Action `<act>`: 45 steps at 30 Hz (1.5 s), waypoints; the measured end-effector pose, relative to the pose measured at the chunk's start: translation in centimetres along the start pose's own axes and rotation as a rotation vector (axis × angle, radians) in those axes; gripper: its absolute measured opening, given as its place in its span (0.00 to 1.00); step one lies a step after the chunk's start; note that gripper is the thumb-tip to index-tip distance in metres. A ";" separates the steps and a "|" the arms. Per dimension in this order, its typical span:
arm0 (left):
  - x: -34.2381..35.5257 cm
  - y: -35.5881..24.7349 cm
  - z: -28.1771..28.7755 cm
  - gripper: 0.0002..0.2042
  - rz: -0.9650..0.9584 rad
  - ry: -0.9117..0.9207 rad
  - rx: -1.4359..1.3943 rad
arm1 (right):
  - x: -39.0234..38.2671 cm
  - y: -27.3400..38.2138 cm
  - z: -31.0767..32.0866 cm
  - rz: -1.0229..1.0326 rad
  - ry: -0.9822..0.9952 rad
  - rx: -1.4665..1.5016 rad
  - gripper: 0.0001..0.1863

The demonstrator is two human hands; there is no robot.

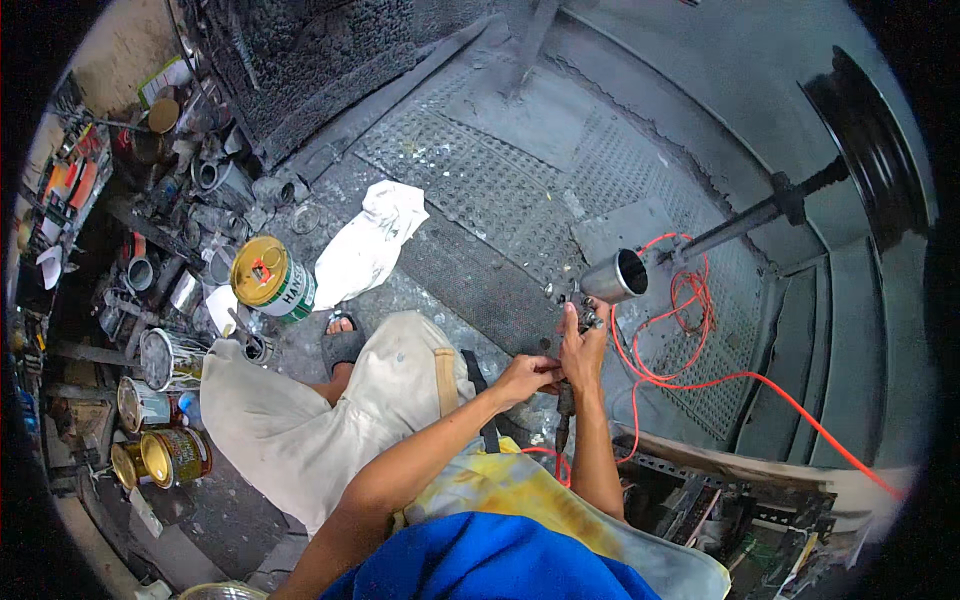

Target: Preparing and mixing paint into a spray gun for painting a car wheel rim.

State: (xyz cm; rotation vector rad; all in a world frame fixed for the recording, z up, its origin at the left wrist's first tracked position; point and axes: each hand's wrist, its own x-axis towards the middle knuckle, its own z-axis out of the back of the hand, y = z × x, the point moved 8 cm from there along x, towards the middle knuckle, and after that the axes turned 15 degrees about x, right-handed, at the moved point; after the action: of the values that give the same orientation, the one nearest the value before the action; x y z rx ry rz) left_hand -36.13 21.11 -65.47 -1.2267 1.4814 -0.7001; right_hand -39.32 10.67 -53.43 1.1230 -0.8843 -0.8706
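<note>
A spray gun (618, 277) with a wide metal cup is in front of me, right of centre, its cup mouth tipped to the far right. My right hand (584, 352) is wrapped round the gun's body below the cup, thumb pointing up. From the left, my left hand (530, 379) reaches in with its fingers pinched against the lower part of the gun, close to my right palm; the fingertips are partly hidden. A dark fitting and a red air hose (780, 388) hang below the gun.
The hose lies coiled on the grimy floor to the right. Left of me stand a green tin with a gold lid (262, 275), a white cloth (372, 245), and several paint cans (172, 358) among clutter. A wheel rim (868, 145) is on a stand at the far right.
</note>
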 end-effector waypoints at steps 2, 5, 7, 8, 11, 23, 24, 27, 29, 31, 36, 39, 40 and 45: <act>-0.7 -0.1 0.6 0.14 -0.001 -0.007 0.061 | -0.4 0.5 -1.0 0.006 0.020 -0.052 0.19; -1.3 -0.6 1.7 0.14 0.012 0.003 0.160 | -0.4 0.2 -2.5 -0.027 0.063 -0.039 0.20; -1.6 -1.0 2.4 0.14 0.010 -0.001 0.173 | -0.2 0.2 -3.3 -0.068 0.073 -0.046 0.20; -1.7 -1.2 2.7 0.14 0.006 -0.006 0.192 | -0.2 0.0 -3.7 -0.107 0.082 -0.049 0.20; -1.1 -1.2 3.4 0.15 -0.059 -0.021 0.100 | 0.2 0.3 -4.5 -0.054 0.058 -0.047 0.20; 0.4 2.0 6.9 0.10 0.076 0.147 0.029 | 0.3 -2.3 -7.8 0.024 0.030 -0.224 0.15; 0.5 2.7 7.4 0.10 0.086 0.147 0.017 | 0.1 -2.3 -8.2 0.012 0.036 -0.231 0.15; -0.3 2.6 8.5 0.10 0.182 0.216 0.143 | -0.5 -2.6 -9.1 -0.058 0.044 -0.211 0.15; -0.5 2.1 9.1 0.12 0.155 0.250 0.147 | -0.8 -2.6 -9.7 -0.078 0.052 -0.146 0.15; -0.8 1.8 9.9 0.13 0.157 0.264 0.075 | -0.8 -2.6 -10.1 -0.072 0.067 -0.163 0.15; -0.7 -0.7 12.3 0.17 0.221 0.159 -0.029 | -0.7 -3.4 -10.2 -0.291 -0.040 -0.097 0.18; -0.2 -2.8 12.7 0.22 0.148 0.069 -0.146 | -0.1 -3.2 -9.5 -0.096 -0.097 -0.173 0.20; -0.3 -3.9 13.4 0.27 0.075 -0.030 -0.210 | -0.2 -3.7 -9.8 -0.160 -0.110 -0.103 0.21; -0.9 -9.3 12.4 0.44 0.156 0.067 -0.034 | 1.3 -1.6 -11.0 -0.088 -0.125 -0.219 0.22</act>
State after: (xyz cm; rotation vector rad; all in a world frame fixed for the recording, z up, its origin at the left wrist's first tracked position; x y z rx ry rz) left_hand -21.42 21.21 -60.44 -1.1088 1.6309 -0.6182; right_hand -28.97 13.15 -56.92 0.9301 -0.8241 -1.0920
